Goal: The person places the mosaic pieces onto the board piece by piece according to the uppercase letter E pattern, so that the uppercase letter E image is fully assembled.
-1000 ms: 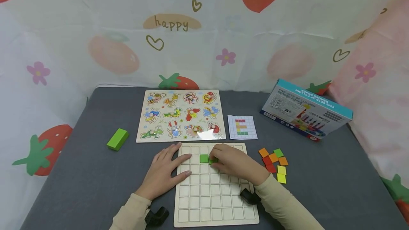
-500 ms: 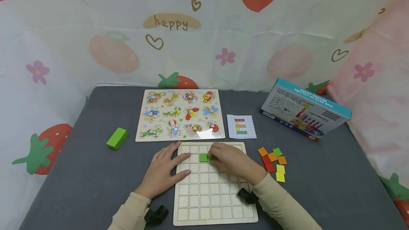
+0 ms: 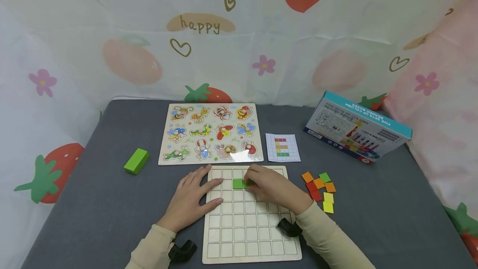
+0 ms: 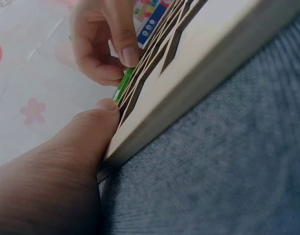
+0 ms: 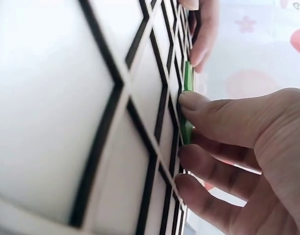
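In the head view a pale grid board (image 3: 233, 250) lies in front of the person. The left hand (image 3: 190, 196) rests on its left edge with the fingers spread and fairly straight. One green square tile (image 3: 237, 184) sits in a cell of the second row from the top. Just right of it, the right hand (image 3: 274, 188) pinches another green square tile (image 3: 247, 184) with thumb and fingertips, low at the grid. That tile's edge (image 5: 187, 131) shows between thumb and fingers in the right wrist view. The right hand covers part of the upper right cells.
Loose orange, red, yellow and green tiles (image 3: 315, 195) lie right of the board. Behind it are an insect puzzle board (image 3: 213, 134) and a pattern card (image 3: 282, 147). A toy box (image 3: 358, 128) stands back right, and a green block (image 3: 137, 161) lies left.
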A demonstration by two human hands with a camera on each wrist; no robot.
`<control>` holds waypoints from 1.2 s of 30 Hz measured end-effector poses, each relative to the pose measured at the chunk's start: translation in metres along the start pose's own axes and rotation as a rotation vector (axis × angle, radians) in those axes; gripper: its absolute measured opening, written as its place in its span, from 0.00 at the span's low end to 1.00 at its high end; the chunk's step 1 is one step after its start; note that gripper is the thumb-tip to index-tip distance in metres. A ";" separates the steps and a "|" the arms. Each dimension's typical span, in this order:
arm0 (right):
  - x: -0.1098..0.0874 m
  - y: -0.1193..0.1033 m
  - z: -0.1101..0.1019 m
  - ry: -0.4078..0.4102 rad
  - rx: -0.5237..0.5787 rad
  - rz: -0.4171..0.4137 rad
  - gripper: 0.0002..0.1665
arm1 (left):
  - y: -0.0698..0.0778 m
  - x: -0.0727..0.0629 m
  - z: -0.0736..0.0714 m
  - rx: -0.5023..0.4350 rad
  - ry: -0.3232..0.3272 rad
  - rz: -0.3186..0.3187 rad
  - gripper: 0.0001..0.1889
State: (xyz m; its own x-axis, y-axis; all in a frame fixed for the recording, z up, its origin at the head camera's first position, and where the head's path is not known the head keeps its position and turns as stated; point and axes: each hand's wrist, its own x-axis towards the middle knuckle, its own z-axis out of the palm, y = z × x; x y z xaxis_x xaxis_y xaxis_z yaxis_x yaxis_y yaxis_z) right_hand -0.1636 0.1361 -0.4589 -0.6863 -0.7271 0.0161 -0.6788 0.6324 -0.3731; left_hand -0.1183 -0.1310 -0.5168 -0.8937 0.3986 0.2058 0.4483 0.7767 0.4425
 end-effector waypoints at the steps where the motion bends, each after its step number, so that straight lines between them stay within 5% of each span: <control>1: 0.000 0.000 0.000 -0.003 0.006 0.005 0.07 | 0.000 0.000 0.000 -0.003 0.000 -0.001 0.29; 27: -0.001 0.000 0.000 -0.018 0.002 0.009 0.14 | 0.002 -0.001 -0.001 -0.015 0.041 0.023 0.29; 36: -0.031 0.011 -0.023 0.004 0.005 0.039 0.15 | 0.001 -0.001 0.000 -0.017 0.024 0.015 0.29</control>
State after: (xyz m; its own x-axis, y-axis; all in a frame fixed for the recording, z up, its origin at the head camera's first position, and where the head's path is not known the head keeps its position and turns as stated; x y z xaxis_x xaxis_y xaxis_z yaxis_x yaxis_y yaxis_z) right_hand -0.1554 0.1717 -0.4417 -0.7132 -0.7010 0.0051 -0.6502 0.6588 -0.3785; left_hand -0.1175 -0.1307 -0.5164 -0.8874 0.3978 0.2332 0.4611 0.7624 0.4540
